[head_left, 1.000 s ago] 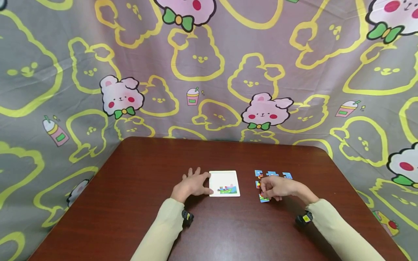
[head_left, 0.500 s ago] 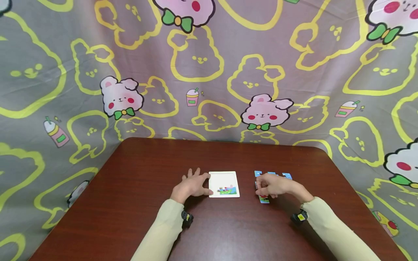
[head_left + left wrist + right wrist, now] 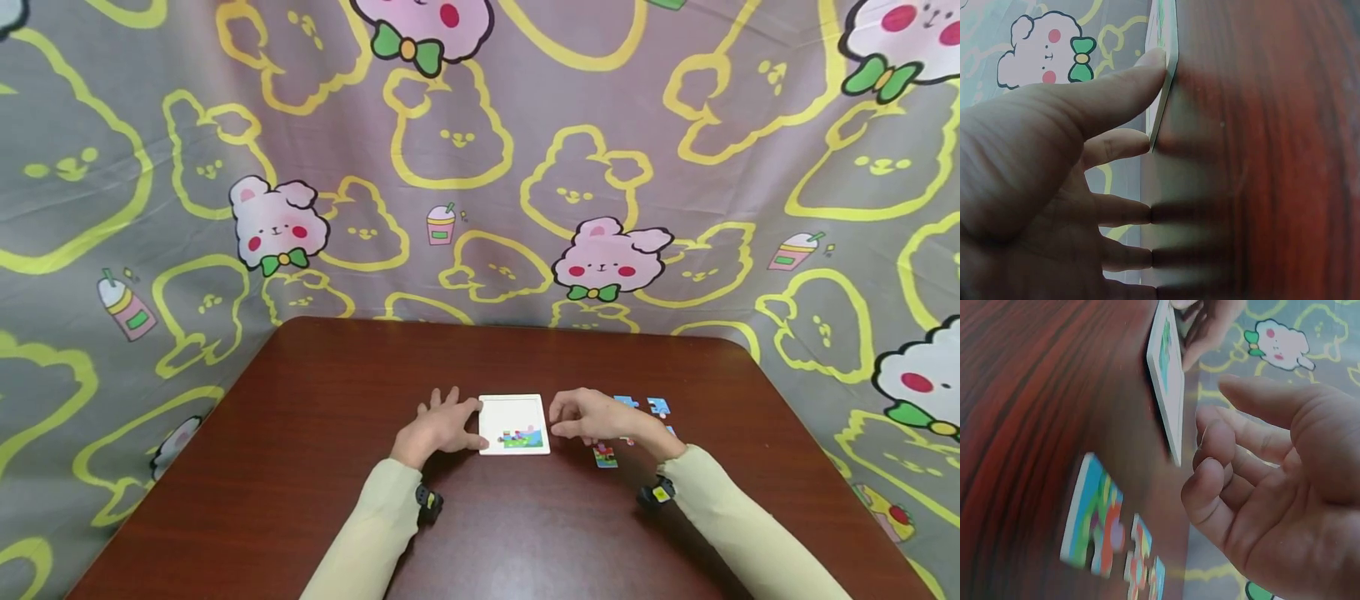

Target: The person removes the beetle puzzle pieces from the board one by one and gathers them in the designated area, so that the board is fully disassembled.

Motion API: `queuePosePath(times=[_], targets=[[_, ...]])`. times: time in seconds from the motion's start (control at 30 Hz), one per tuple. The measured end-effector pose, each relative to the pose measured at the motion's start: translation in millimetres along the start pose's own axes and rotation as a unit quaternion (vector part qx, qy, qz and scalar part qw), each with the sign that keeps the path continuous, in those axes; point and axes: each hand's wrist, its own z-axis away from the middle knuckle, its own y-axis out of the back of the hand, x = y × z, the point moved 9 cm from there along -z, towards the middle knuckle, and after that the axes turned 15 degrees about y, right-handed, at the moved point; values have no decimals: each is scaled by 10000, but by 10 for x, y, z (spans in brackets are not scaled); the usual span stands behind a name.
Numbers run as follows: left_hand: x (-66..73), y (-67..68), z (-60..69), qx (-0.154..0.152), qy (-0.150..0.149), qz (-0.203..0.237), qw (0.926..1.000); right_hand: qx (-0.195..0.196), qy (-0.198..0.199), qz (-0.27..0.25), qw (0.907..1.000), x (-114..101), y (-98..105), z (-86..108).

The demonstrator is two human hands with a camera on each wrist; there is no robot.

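Observation:
A square white puzzle tray lies on the table, with a few joined picture pieces at its near right corner. My left hand rests at the tray's left side. Its thumb and index finger touch the edge, and the other fingers are spread, as the left wrist view shows. My right hand is just right of the tray, fingers curled and thumb apart from them. No puzzle piece shows in it, but its fingertips partly hide one another. Behind and below it lie loose jigsaw pieces, some covered by the hand.
A dark red-brown table carries everything. A patterned cloth hangs behind its far edge. More loose pieces lie to the right, including a blue one. The right wrist view shows a colourful piece close to the hand.
My right hand has moved left from over the loose pieces to beside the tray, uncovering pieces on the right. My left hand has stayed at the tray's left edge.

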Motion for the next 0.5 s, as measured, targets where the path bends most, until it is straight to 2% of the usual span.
queuePosePath(times=[0.27, 0.5], targets=[[3, 5, 1, 12, 11, -10, 10000, -64, 137, 88, 9998, -86, -114, -206], [3, 6, -2, 47, 52, -44, 10000, -291, 69, 120, 9995, -89, -268, -334]])
